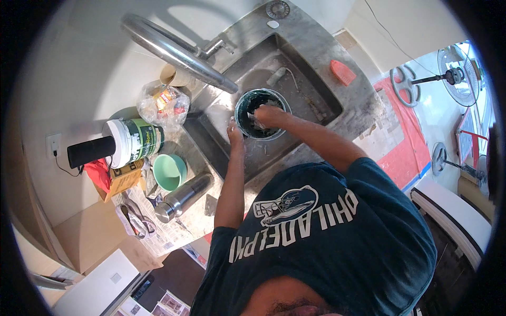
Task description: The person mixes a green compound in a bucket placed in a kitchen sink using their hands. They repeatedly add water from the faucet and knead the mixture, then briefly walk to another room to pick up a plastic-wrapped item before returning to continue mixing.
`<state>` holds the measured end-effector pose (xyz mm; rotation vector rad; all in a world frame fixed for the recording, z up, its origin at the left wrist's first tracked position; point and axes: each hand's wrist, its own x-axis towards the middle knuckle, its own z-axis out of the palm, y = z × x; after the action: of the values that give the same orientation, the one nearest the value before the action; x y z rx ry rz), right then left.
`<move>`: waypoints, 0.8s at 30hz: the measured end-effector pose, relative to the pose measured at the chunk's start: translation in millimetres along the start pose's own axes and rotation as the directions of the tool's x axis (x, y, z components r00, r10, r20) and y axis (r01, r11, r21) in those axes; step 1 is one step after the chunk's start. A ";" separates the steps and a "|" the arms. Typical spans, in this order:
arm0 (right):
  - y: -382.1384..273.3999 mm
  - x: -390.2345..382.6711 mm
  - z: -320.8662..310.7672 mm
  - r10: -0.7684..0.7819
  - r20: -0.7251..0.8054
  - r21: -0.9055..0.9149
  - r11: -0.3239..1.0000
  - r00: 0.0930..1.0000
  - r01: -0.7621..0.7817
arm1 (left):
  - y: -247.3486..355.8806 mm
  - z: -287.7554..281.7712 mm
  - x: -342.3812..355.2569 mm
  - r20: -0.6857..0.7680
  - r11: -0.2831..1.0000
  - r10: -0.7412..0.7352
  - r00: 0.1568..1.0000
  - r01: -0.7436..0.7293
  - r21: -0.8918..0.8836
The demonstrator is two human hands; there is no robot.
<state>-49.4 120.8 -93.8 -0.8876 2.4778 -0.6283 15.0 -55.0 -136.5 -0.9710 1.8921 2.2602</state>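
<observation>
A bucket (244, 109) with a dark green inner wall stands in the sink (203, 141), below the faucet's end. My left hand (235, 134) grips the bucket's near left rim. Down inside the bucket, my right hand (270, 116) is closed around something pale and flat that I cannot make out. Whitish residue shows beneath that hand. Behind the bucket, a grey block-like tool with a pale cord or strip (276, 76) lies on the sink's floor.
The metal faucet (179, 57) arches over the sink from the left. A red scoop-like object (342, 72) sits on the right counter. Along the left are a white-and-green tub (134, 141), a mint bowl (169, 171), a steel bottle (184, 197) and a plastic bag (163, 105).
</observation>
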 end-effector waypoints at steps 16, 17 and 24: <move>-57.3 -22.3 -18.7 -0.156 -0.030 -0.132 0.980 0.987 0.151 | -53.5 37.2 -65.1 -0.086 0.987 0.084 0.993 -0.095 -0.132; -58.0 -18.2 -16.5 -0.111 -0.066 -0.125 0.987 0.992 0.102 | -54.0 34.9 -64.2 -0.069 0.993 0.032 0.997 -0.039 -0.110; -5.0 -15.1 -61.9 0.126 -0.281 0.197 0.978 0.951 -0.071 | -5.0 32.4 -79.8 -0.204 0.990 0.137 0.969 -0.131 0.043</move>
<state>-69.3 143.9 -37.7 -0.6326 2.6456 -0.9984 67.2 3.7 -100.6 -1.1481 2.1285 2.2743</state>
